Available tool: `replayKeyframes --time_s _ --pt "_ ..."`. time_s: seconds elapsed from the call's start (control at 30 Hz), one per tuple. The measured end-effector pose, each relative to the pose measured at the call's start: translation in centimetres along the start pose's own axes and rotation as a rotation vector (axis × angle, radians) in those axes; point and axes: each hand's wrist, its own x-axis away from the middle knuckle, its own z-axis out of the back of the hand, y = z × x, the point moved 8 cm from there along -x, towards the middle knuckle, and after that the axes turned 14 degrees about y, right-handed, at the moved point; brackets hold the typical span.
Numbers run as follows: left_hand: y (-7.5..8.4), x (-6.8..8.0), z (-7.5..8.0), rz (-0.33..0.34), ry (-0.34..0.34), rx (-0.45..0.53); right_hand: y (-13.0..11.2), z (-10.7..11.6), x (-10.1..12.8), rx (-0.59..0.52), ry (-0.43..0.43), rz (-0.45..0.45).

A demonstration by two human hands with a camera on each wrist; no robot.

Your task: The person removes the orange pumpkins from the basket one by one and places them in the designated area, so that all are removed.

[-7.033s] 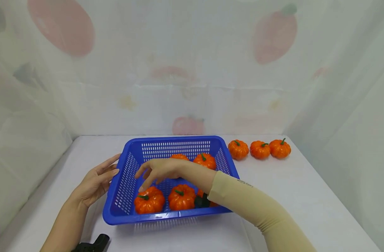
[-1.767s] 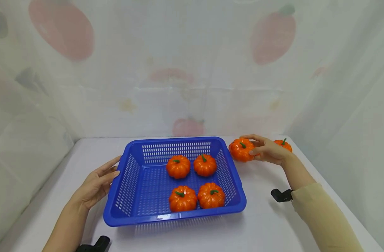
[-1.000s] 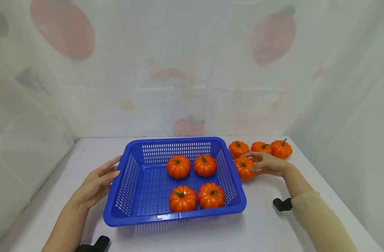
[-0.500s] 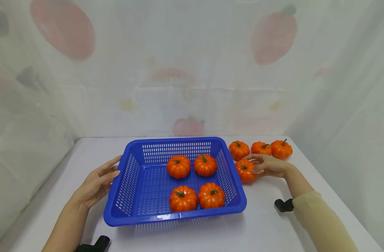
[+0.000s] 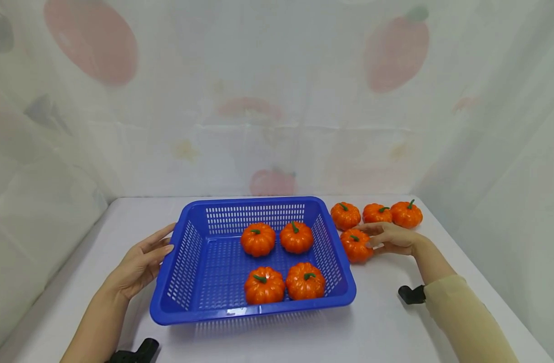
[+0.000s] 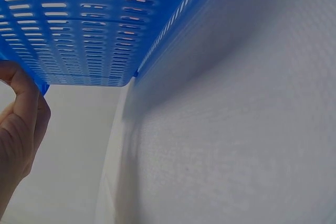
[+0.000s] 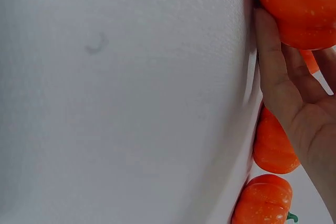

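1. The left hand (image 5: 138, 262) lies flat, fingers straight, against the blue basket (image 5: 177, 307); it should hold this wall steady.
2. The right hand (image 5: 392, 238), its grip loosely spread, touches the pumpkin (image 5: 354, 247) on the table (image 5: 395, 327) beside the basket; let go gently so it stays upright.

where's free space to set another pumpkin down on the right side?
Bare table in front of the right hand, and right of the lone pumpkin. Crowded: back row of three pumpkins beside the basket.

orange pumpkins (image 5: 355, 245) with green stems, a blue slotted basket (image 5: 186, 252), a white table (image 5: 440, 302).
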Motion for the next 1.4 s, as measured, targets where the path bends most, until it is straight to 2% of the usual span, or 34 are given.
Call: replayKeyframes --time_s 0.37,0.63,1.17,1.4 --pt "0.0 0.0 0.0 -0.008 -0.01 0.01 -0.4 0.0 0.6 -0.007 -0.001 0.003" --pt "-0.1 0.1 0.0 -0.007 -0.007 0.007 -0.8 0.7 0.5 0.045 0.045 -0.026" --pt "0.0 0.0 0.0 -0.009 -0.005 0.008 -4.8 1.9 0.9 0.126 0.06 0.001" --pt "0.0 -0.1 0.0 -0.006 -0.002 0.005 -8.2 1.6 0.3 0.195 0.064 0.083"
